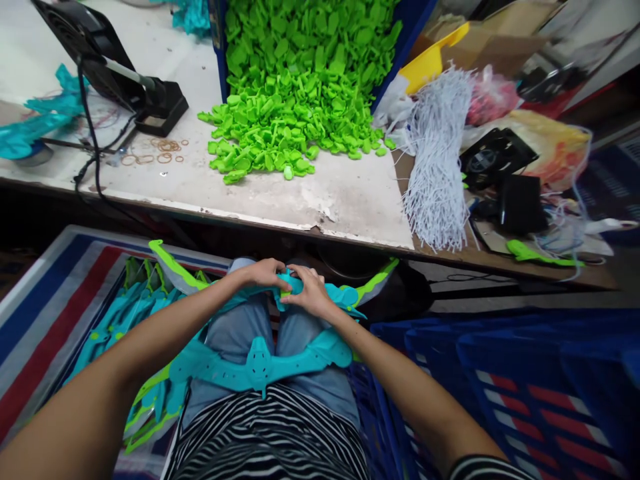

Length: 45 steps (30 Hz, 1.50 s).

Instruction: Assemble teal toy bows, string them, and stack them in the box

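Observation:
Across my knees lies a teal toy bow (pixel 343 295) with green and grey curved tips. My left hand (pixel 266 274) has its fingers closed on the left of the bow's middle. From the other side my right hand (pixel 311 293) grips the same middle part, thumb and fingers pinched around it. A small green piece (pixel 285 293) shows between the two thumbs; how it is seated is hidden. Nearer my body, a second teal toy bow part (pixel 225 371) rests across my thighs, touched by neither hand.
Green plastic pieces (pixel 295 127) spill from a blue bin (pixel 221 60) onto the white table (pixel 350 200). White strings (pixel 437 160) hang over its edge. A black fan (pixel 85 40) stands left. Stacked teal bows (pixel 113 320) lie left; blue crates (pixel 500 347) stand right.

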{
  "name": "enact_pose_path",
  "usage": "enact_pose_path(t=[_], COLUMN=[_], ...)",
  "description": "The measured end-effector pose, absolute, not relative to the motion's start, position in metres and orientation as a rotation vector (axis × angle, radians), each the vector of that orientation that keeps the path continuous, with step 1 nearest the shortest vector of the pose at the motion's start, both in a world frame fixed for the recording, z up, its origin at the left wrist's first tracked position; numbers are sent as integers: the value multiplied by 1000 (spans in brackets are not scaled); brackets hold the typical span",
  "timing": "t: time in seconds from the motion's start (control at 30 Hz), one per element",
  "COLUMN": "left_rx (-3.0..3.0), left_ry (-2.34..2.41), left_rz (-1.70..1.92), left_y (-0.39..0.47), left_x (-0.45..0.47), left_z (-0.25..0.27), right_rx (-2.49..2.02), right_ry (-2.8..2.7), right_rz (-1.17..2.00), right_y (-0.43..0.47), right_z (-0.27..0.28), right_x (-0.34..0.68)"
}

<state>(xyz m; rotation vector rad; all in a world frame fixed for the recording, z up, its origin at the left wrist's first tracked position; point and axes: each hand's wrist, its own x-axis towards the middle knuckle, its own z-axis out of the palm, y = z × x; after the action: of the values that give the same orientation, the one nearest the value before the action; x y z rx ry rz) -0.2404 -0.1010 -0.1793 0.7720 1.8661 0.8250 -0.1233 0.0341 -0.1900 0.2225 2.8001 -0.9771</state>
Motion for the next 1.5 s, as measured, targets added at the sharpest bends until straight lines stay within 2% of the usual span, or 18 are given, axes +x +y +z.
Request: enact_pose_path(t=[0.2,0.6,0.87,1.1,1.23,1.5], left_rx=[841,816,889,999,1015,1145], left_ry=[1894,1746,1885,2329,2376,2237], left_rz=[718,818,719,341,258,390], left_y=[-105,-106,-112,-110,-109,-116], left_x=[-236,-237,-233,-204,-194,-215], left_z=[-176,-176,-173,-159,-156,-170], right_rx=[158,-15,-2,-7,-53,-135], right_ry=[2737,2810,2830,2856,2892,2989], right_rz=[-822,-678,-609,-520,-522,-693], right_y=[31,34,26,22,24,34], right_z=[-185,-190,-185,-181,-184,-192], right_x=[-124,-115,-121,-113,-107,-100])
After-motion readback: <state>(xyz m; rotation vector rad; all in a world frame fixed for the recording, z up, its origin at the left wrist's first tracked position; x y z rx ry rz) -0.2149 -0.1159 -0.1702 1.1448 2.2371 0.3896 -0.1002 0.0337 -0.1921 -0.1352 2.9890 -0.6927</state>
